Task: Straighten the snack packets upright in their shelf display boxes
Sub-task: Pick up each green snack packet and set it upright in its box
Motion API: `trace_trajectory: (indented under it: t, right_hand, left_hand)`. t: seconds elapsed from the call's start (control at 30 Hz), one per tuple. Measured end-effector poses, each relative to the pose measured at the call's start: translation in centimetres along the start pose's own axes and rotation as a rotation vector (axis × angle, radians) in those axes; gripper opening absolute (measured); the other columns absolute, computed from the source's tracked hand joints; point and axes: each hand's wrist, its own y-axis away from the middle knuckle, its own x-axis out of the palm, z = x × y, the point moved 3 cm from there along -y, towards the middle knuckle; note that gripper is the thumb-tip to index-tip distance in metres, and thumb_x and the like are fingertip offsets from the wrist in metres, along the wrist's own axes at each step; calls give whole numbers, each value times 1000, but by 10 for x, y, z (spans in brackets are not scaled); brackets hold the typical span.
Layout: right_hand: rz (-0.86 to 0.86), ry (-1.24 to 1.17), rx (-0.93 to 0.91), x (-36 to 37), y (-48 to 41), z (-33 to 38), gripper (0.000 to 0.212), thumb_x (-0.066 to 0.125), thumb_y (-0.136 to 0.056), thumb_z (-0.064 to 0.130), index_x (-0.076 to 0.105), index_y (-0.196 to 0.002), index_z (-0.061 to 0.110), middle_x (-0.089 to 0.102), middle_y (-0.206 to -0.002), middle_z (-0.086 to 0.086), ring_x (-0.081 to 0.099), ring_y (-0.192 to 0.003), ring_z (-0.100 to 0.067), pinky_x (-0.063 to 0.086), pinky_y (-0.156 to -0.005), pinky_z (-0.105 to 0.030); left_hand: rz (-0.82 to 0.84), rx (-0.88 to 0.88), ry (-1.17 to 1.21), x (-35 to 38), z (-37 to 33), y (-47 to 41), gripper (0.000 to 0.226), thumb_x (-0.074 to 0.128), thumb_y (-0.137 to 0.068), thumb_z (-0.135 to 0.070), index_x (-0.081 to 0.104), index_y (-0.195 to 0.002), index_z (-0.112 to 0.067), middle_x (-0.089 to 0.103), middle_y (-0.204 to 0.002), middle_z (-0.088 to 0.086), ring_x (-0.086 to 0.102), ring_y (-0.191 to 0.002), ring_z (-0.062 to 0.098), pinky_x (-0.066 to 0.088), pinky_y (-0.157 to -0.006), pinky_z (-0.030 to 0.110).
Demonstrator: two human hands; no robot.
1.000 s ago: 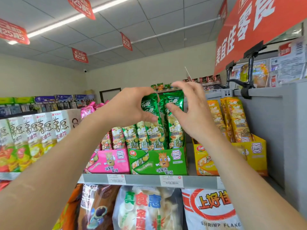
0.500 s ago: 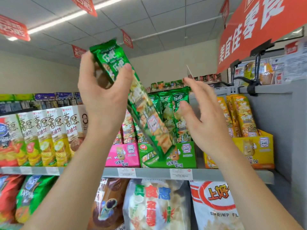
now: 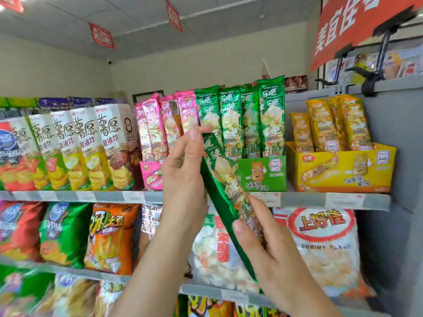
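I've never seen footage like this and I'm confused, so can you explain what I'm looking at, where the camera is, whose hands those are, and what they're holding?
There is no machine here. The camera sits on a person's head and looks forward and down, so the two arms reaching in from below are that person's own. They face a shop shelf of snacks. The left hand pinches the upper part of a long green snack packet, and the right hand grips its lower end, so it hangs tilted in front of the shelf. Behind it stand three display boxes: a pink box, a green box with matching green packets upright in it, and a yellow box. Bigger crisp bags fill the shelves below.
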Motion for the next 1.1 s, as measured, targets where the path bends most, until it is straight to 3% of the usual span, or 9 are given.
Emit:
trace_trajectory:
  t: [0.03, 0.1, 0.17, 0.3, 0.57, 0.73, 0.87, 1.0, 1.1]
  right_hand:
    - [6, -19, 16, 0, 3, -2, 36, 45, -88, 61, 37, -121, 73, 63, -101, 21, 61, -93, 1, 35, -92, -18]
    - [17, -55, 37, 3, 7, -3, 36, 45, -87, 66, 40, -121, 73, 55, -120, 5, 52, -110, -15, 43, -92, -37]
    - [26, -82, 54, 6, 10, -4, 41, 46, -86, 68, 44, -127, 64, 58, -118, -12, 57, -106, -32, 44, -88, -53]
    - [36, -110, 81, 10, 14, -6, 43, 47, -87, 69, 49, -128, 55, 65, -107, -17, 60, -100, -41, 44, -85, -65]
    - [16, -111, 62, 15, 17, -6, 45, 47, -87, 70, 52, -127, 50, 71, -98, -8, 65, -89, -38, 50, -76, -58]
    - [-12, -155, 37, 16, 17, -5, 40, 47, -93, 60, 53, -130, 46, 70, -114, 9, 67, -103, -17, 53, -89, -40]
    - [9, -138, 59, 18, 18, -2, 39, 47, -89, 66, 53, -125, 52, 67, -101, -17, 61, -95, -43, 46, -82, -64]
    - [28, -63, 62, 18, 20, -3, 34, 50, -88, 62, 52, -121, 54, 69, -98, 3, 66, -82, -19, 52, -69, -27]
    - [18, -77, 95, 20, 22, -6, 30, 51, -90, 57, 52, -120, 56, 69, -104, 15, 66, -88, -9, 51, -75, -25]
  left_hand:
    - [38, -66, 77, -2, 2, 0, 29, 61, -84, -48, 73, -90, -22, 61, -93, 9, 52, -83, 25, 44, -76, 43]
    - [84, -135, 162, -5, 3, 2, 36, 65, -76, -51, 77, -93, -22, 69, -98, 8, 62, -83, 19, 53, -75, 38]
    - [108, -178, 205, -6, 3, 5, 37, 64, -73, -52, 77, -92, -23, 73, -101, 7, 67, -82, 14, 56, -73, 31]
    - [97, -254, 274, -8, 2, 10, 33, 59, -78, -49, 76, -85, -21, 73, -103, 9, 68, -79, 14, 56, -70, 26]
    - [57, -281, 331, -11, 5, 13, 36, 60, -75, -48, 71, -87, -16, 73, -98, 9, 70, -78, 14, 57, -68, 25]
    - [118, -233, 314, -13, 11, 19, 29, 67, -76, -37, 72, -97, -17, 73, -97, 6, 69, -82, 14, 58, -76, 29]
    - [4, -219, 207, -22, 17, 21, 48, 73, -72, -34, 68, -112, -6, 70, -91, 1, 63, -80, 14, 53, -77, 30]
    - [-36, -130, 194, -27, 12, 15, 23, 75, -70, -38, 76, -83, -19, 63, -69, -7, 58, -60, 7, 51, -59, 21]
    - [-18, -109, 232, -28, 11, 10, 17, 72, -75, -36, 74, -85, -22, 62, -67, -11, 58, -58, 4, 49, -55, 20]
